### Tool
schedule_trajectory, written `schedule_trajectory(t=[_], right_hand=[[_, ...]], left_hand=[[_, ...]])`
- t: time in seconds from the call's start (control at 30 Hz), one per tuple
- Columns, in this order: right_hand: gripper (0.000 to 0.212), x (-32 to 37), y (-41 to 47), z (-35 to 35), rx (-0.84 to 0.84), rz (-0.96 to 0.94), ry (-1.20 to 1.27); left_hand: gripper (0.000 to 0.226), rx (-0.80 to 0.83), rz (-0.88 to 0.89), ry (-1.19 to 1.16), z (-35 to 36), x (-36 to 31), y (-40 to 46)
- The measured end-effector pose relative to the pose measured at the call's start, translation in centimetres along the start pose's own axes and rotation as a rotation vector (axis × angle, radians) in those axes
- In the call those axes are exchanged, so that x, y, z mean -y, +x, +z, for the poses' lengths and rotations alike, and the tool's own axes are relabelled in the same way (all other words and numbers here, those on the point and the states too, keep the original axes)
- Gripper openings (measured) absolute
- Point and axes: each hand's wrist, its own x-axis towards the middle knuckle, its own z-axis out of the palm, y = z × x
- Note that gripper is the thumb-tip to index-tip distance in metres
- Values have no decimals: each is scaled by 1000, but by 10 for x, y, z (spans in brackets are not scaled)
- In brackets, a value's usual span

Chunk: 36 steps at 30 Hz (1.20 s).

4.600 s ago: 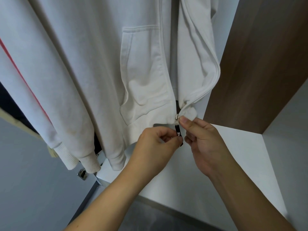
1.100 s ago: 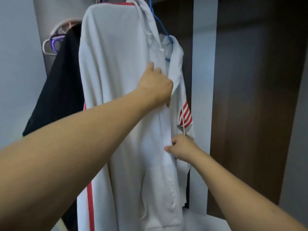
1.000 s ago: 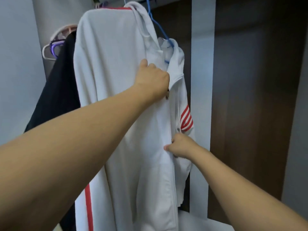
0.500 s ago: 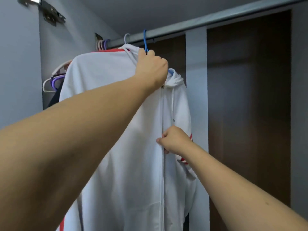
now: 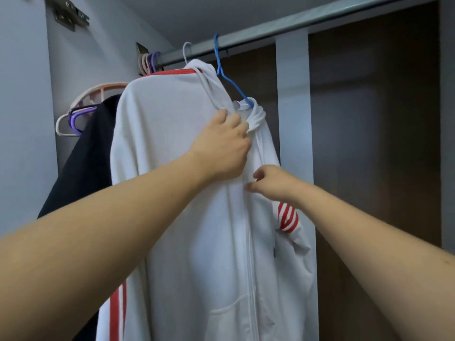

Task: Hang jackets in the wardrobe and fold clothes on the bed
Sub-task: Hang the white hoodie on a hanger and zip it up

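A white zip-up hooded jacket (image 5: 197, 217) with red stripes hangs on a blue hanger (image 5: 230, 80) from the wardrobe rail (image 5: 307, 19). Its zip is closed up to the chest. My left hand (image 5: 221, 148) grips the jacket fabric at the collar, just under the hood. My right hand (image 5: 273, 184) is at the jacket's chest, to the right of the zip line, with thumb and fingers loosely apart and nothing plainly held. A drawstring runs down behind that hand.
A black garment (image 5: 83, 163) hangs to the left on pink and purple hangers (image 5: 78, 114). Several spare hangers (image 5: 147, 62) bunch at the rail's left end. The grey wardrobe wall (image 5: 24, 119) is on the left, and dark brown panels (image 5: 369, 143) lie behind and to the right.
My left hand came down from the top of the hanger to the collar. My right hand rose along the zip line to the chest and its pinch loosened.
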Motion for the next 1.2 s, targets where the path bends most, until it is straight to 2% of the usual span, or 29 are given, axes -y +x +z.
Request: schedule_trajectory(t=[0.07, 0.13, 0.23, 0.33, 0.47, 0.67, 0.83, 0.93, 1.1, 1.2], right_hand=[[63, 2, 2, -4, -36, 10, -68], [67, 3, 5, -5, -58, 3, -121], [63, 9, 11, -11, -79, 27, -166], [50, 23, 16, -30, -114, 82, -247], [48, 59, 23, -76, -113, 181, -298], [68, 138, 16, -163, -38, 220, -310], [70, 203, -12, -215, 66, 297, -232], [67, 238, -25, -244, 94, 318, -187], [62, 277, -42, -252, 56, 362, -44], [58, 292, -62, -240, 89, 300, 4]], left_hand=[[34, 71, 45, 1, 3, -1, -7], [34, 79, -21, -64, 5, 5, -6], [31, -2, -96, -117, 4, 19, 10], [39, -40, -152, -176, 5, 39, 33], [51, 54, -177, -290, -8, 65, 63], [55, 262, -259, -507, -53, 131, 91], [59, 373, -253, -629, -102, 196, 88], [60, 492, -258, -702, -122, 236, 78], [59, 572, -285, -735, -140, 277, 52], [60, 608, -324, -715, -161, 287, 28]])
